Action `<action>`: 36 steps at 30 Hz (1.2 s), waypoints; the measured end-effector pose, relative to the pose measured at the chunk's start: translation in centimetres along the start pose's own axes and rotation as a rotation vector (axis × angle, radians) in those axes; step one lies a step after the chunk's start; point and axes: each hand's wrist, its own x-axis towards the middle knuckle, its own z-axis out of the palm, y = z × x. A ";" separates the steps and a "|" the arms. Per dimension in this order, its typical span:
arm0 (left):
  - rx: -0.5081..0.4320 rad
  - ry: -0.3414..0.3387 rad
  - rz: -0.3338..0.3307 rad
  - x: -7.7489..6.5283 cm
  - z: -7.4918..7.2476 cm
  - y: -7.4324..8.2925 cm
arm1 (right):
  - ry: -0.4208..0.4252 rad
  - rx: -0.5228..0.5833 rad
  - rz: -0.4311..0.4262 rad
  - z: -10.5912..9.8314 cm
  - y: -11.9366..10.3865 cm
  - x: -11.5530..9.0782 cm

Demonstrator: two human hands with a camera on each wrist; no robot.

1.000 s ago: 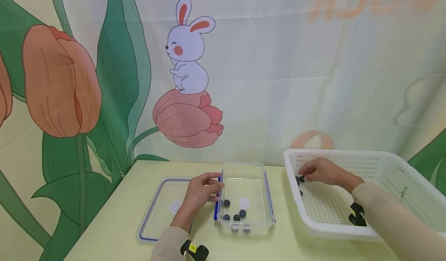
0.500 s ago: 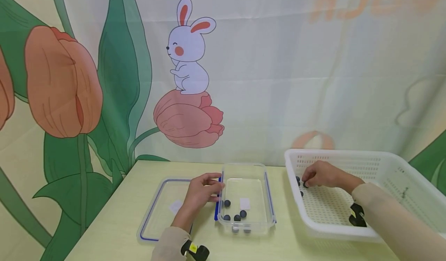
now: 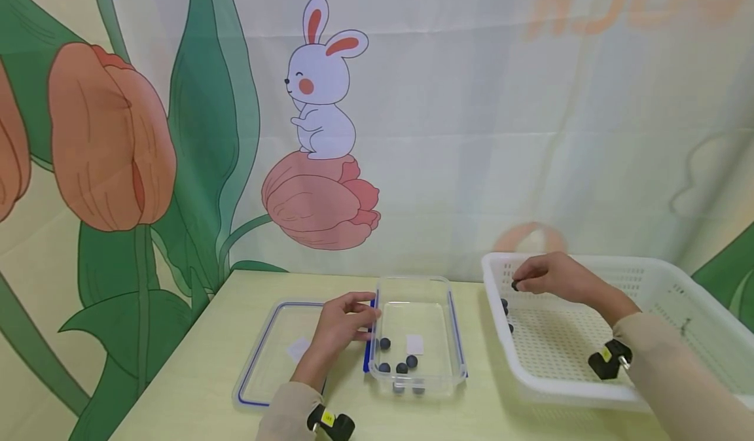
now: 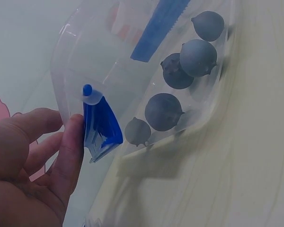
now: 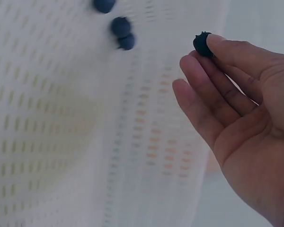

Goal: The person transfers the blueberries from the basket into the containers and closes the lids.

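My right hand (image 3: 556, 277) pinches a dark blueberry (image 5: 203, 45) between thumb and fingertips, raised inside the white perforated basket (image 3: 577, 385) near its left back corner. Several more blueberries (image 5: 120, 27) lie below along the basket's left wall. At the middle of the table stands a clear plastic box (image 3: 421, 317) without its lid on. My left hand (image 3: 340, 326) holds the box's left side, fingers at the rim beside a blue latch (image 4: 102, 125). Inside the box, several blueberries (image 4: 163, 112) are gathered toward the near end.
Left of the box, partly behind the left forearm, a clear lid (image 3: 259, 375) with a blue seal lies flat on the pale table (image 3: 194, 375). A printed curtain (image 3: 436, 133) with a rabbit and tulips hangs behind the table.
My right hand first moves a blueberry slightly along the basket floor, then lifts it up toward the back rim. The left hand and the box stay put.
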 end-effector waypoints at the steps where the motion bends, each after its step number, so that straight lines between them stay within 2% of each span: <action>1: 0.002 0.001 -0.002 0.0 0.0 0.0 | 0.020 0.018 0.006 -0.2 -0.3 -0.2; 6: 0.005 0.005 -0.005 0.0 0.1 0.0 | 0.105 0.083 0.000 -0.9 -2.2 -1.4; 10: 0.005 0.004 0.000 0.0 0.1 0.1 | 0.156 0.087 0.004 -1.3 -3.6 -2.2; 16: 0.008 0.003 0.006 0.1 0.1 0.2 | 0.201 0.153 0.022 -1.9 -6.1 -3.3; 21: 0.006 0.007 -0.002 0.2 0.2 0.1 | 0.226 0.246 -0.022 -1.8 -7.8 -3.9; 26: 0.015 0.013 -0.001 0.2 0.2 0.1 | 0.231 0.377 -0.119 -0.7 -9.3 -4.5; 30: 0.018 0.016 0.002 0.3 0.3 0.1 | 0.220 0.414 -0.180 0.7 -9.9 -4.6; 36: 0.016 0.018 0.005 0.2 0.3 0.1 | 0.184 0.495 -0.190 3.0 -10.4 -4.7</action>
